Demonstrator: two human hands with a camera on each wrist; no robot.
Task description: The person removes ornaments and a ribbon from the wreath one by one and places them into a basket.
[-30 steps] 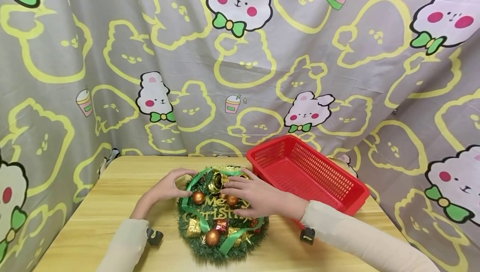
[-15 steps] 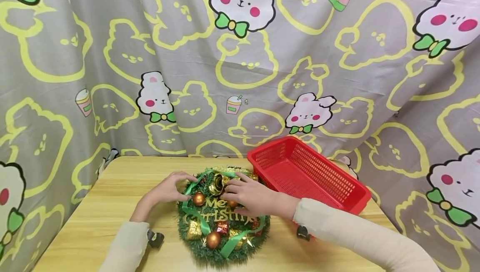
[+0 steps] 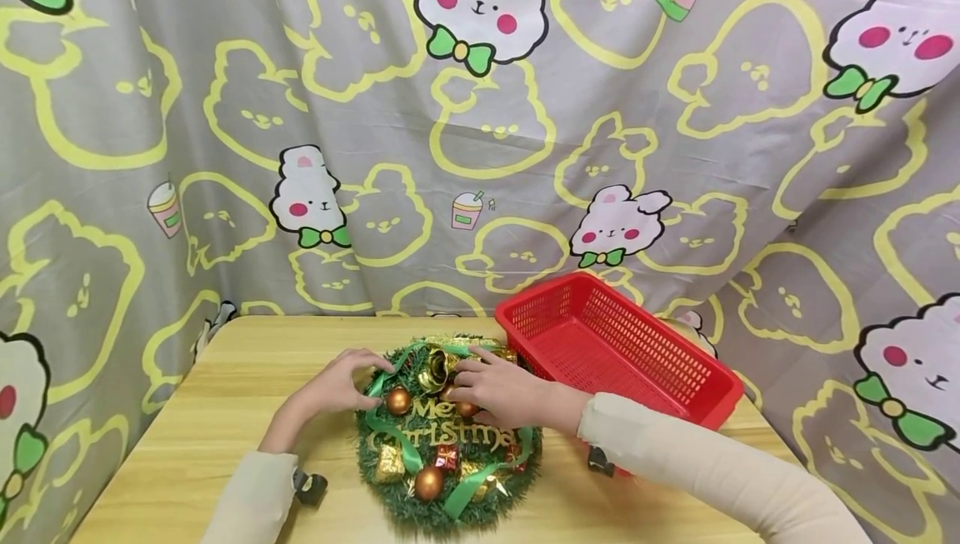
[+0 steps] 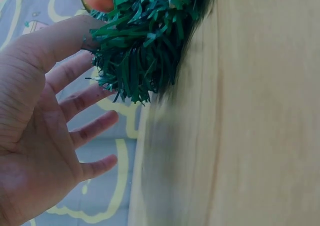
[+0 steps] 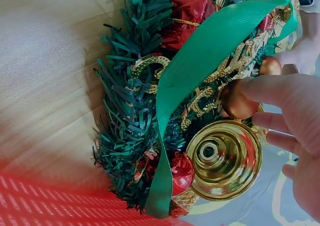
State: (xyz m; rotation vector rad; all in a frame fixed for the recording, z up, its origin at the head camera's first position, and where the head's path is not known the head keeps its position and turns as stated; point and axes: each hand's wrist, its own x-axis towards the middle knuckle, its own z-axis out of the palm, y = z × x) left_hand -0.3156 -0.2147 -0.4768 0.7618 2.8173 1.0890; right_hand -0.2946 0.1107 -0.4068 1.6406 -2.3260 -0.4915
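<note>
A green tinsel Christmas wreath (image 3: 420,511) with gold "Merry Christmas" lettering lies on the table. It carries a green ribbon (image 5: 200,55), gold bells (image 5: 225,158), copper baubles (image 3: 428,483) and small wrapped boxes (image 5: 187,18). My left hand (image 3: 345,381) is at the wreath's upper left edge, thumb and index finger at the tinsel (image 4: 145,40); the other fingers (image 4: 97,128) are spread and fairly straight. Over the wreath's upper right, my right hand (image 3: 502,390) has its thumb on a copper bauble (image 5: 237,100), with the index fingertip at the bauble's other side. Its palm hides part of the lettering.
A red plastic basket (image 3: 517,302) with perforated sides stands behind and right of the wreath, close to the right forearm. The wooden table (image 3: 202,411) ends at a patterned curtain (image 3: 390,111). Each wrist wears a small black device (image 3: 309,487).
My right hand has drawn slightly left, its fingers closer together near the bell and bauble, showing more of the wreath's top right. The left hand has barely moved.
</note>
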